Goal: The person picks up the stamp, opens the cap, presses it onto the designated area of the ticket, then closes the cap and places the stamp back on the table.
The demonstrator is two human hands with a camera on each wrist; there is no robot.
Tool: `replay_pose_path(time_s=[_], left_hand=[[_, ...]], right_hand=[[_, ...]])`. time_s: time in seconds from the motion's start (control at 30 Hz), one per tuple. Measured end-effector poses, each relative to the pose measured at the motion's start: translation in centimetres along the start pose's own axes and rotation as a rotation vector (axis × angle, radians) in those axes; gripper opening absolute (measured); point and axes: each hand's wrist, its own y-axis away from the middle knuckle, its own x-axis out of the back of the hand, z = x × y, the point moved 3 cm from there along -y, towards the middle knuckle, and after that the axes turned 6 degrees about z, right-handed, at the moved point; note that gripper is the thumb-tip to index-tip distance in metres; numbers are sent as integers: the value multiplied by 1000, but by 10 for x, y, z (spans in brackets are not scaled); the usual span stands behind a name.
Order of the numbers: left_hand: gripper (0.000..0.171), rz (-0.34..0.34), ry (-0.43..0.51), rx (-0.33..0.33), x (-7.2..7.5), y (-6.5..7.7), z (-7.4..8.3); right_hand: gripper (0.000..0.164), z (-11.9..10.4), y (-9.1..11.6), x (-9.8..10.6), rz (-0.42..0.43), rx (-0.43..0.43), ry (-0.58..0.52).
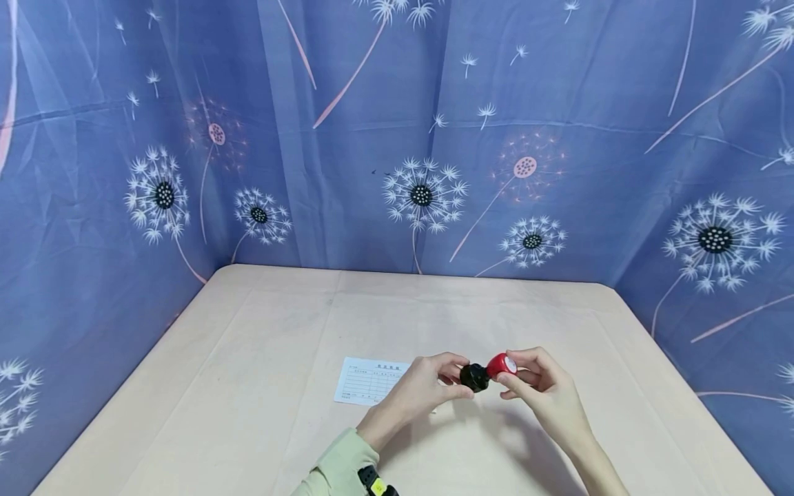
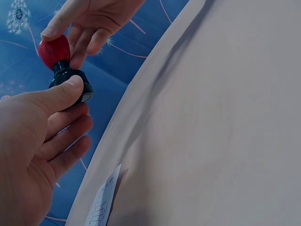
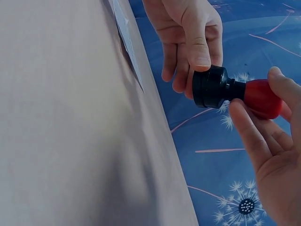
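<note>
A hand stamp with a red knob handle [image 1: 501,365] and a black base [image 1: 474,377] is held above the table between both hands. My left hand [image 1: 417,380] pinches the black base between thumb and fingers. On the red handle, the thumb and fingers of my right hand [image 1: 548,393] keep a grip. The left wrist view shows the left thumb lying across the black base [image 2: 75,84]. In the right wrist view, the black neck joins the red handle [image 3: 261,99] to the base. The base's underside is hardly visible.
A printed paper form [image 1: 369,382] with a table on it lies left of the stamp, partly covered by the left hand. The pale tabletop [image 1: 248,386] stretches around it. Blue curtains with dandelion print [image 1: 347,172] hang at the back and sides.
</note>
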Motion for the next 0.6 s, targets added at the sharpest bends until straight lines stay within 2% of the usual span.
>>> replay_pose_path(time_s=[0.13,0.37,0.6], left_hand=[[49,17,41,19,-2,0,-1],[58,38,138,136,-6,1,-1],[54,74,164,154,-5,0,3]], right_hand=[[30,1,0,0,5,-3,4],[33,3,1,1,2,-3,21],[32,3,2,1,-1,-4,15]])
